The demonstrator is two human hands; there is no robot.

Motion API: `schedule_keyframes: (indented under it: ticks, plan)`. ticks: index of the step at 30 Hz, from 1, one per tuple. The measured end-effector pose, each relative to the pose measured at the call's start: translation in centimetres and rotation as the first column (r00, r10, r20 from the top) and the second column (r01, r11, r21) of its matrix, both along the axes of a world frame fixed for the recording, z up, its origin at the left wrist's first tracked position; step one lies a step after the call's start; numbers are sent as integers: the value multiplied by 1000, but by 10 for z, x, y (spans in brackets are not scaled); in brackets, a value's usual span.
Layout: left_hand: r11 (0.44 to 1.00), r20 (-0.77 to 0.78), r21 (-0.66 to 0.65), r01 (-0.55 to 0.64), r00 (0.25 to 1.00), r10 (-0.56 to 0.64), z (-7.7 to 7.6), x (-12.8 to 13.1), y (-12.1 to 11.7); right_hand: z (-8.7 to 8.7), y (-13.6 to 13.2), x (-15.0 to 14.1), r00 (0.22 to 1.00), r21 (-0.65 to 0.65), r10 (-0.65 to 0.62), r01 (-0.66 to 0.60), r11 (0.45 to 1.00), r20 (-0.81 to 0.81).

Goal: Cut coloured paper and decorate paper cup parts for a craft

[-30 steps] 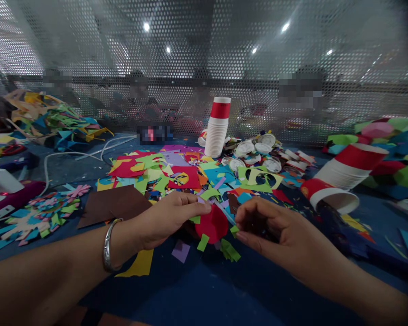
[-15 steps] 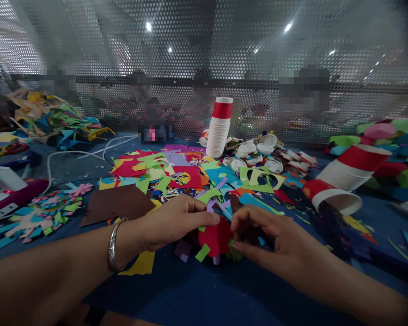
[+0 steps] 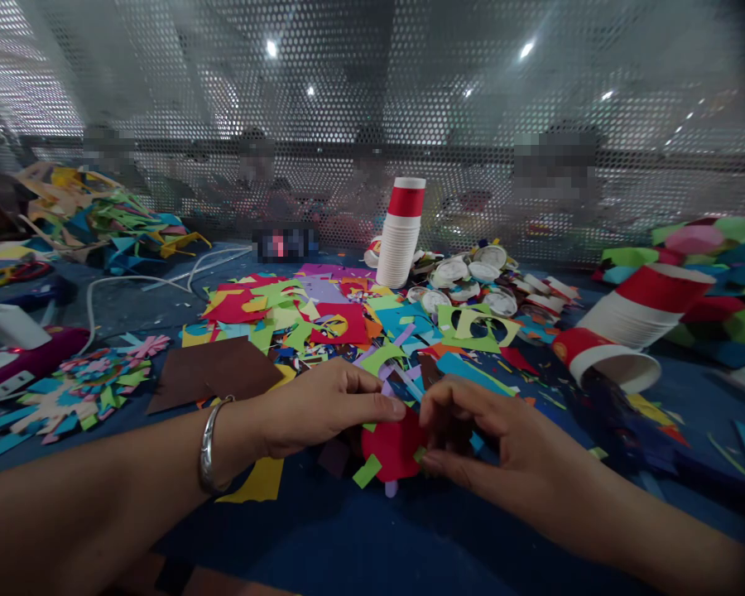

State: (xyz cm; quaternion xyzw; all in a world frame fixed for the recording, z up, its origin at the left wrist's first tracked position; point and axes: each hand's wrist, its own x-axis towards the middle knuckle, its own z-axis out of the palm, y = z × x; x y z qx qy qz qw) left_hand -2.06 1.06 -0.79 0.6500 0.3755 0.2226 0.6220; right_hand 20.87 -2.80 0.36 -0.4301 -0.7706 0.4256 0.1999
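A red paper disc (image 3: pixel 390 447) is between my two hands, low in the middle of the view. Small paper strips stick out past its rim: a light green strip (image 3: pixel 367 471) at lower left, a lilac strip (image 3: pixel 391 489) at the bottom. My left hand (image 3: pixel 326 410), with a silver bracelet at the wrist, grips the disc's upper left, thumb on top; its other fingers are mostly hidden. At the right rim my right hand (image 3: pixel 487 439) has thumb and fingers curled close round a small green strip (image 3: pixel 420 454), only part of which shows.
Coloured paper scraps (image 3: pixel 285 310) spread ahead, near a brown sheet (image 3: pixel 214 372). A tall paper cup stack (image 3: pixel 398 240) stands behind; another cup stack (image 3: pixel 642 310) lies at right. A purple power strip (image 3: pixel 31 364) and white cable (image 3: pixel 90 302) are left. A perforated screen (image 3: pixel 372 74) rises behind.
The red disc has tilted to show a rounder, flatter face, and its green and lilac strips have shifted slightly down. Both hands stay nearly in place.
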Motion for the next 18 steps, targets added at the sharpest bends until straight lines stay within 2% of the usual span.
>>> schedule_keyframes:
  ticks: [6,9,14,18]
  plan:
    - [998,24,-48,29,999,-27,1,-1,-1,1,-1,-1,999,15,12,-13,1000,29]
    - [997,67,-81,11,998,-6,0,-1,-1,3,0,2,999,60,-22,20,998,30]
    - [973,212,-143,-180,955,207,1,-1,4,2,6,8,988,186,-124,105,977,91]
    - [934,284,-192,-300,894,345,1,-1,8,-3,4,10,960,246,-61,-8,969,274]
